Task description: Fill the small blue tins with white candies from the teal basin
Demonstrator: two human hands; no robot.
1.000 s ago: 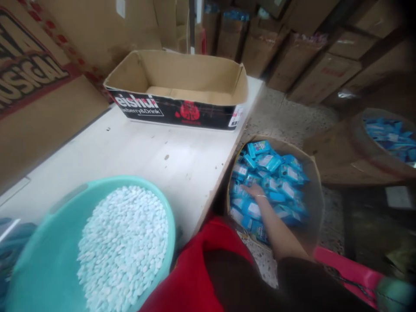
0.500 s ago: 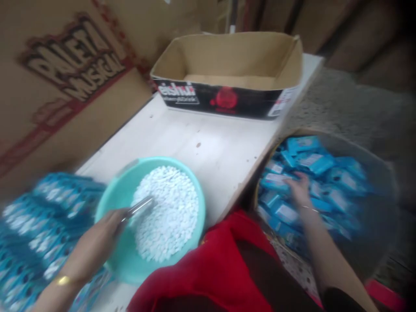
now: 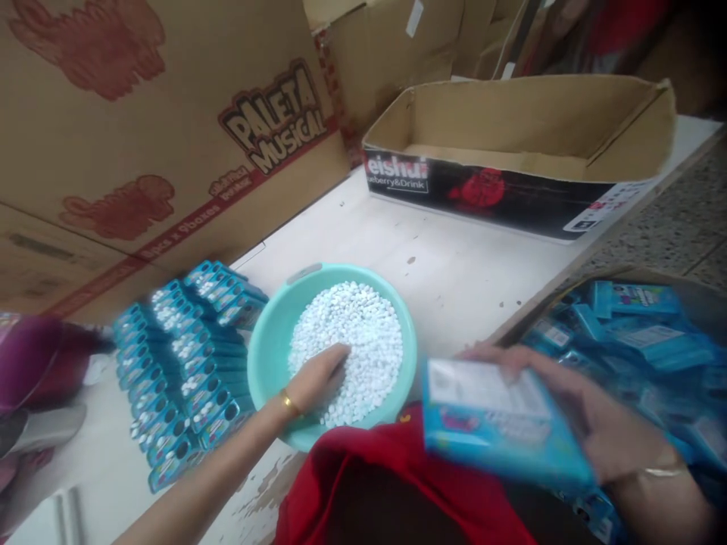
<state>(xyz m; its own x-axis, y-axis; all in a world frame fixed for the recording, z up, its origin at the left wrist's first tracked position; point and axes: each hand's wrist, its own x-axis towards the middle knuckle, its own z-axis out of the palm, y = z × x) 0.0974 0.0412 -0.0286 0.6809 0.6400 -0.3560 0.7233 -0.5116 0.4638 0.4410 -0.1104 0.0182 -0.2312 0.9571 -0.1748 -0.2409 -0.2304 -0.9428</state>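
Note:
In the teal bowl [image 3: 266, 325], my left hand [image 3: 318, 378] is closed, with its fingertips down in the small white candies [image 3: 363, 318]. The shiny metal tool it held a moment ago is hidden by the hand and the candies. My right hand [image 3: 573, 393] grips a blue plastic packet [image 3: 488, 424] with a white label, held tilted in front of my red apron [image 3: 363, 469]. Rows of blue packets [image 3: 182, 363] with round openings stand left of the bowl, white candies showing in several.
An open cardboard tray [image 3: 500, 197] sits at the back of the white table [image 3: 454, 272]. Large brown cartons [image 3: 187, 136] stand along the left. Right of the table, a wide container holds many blue packets [image 3: 653, 333]. A purple object [image 3: 34, 363] lies far left.
My right hand has come out of the container with a blue packet and moved to my front. My left hand has gone down into the candies. The view has turned left.

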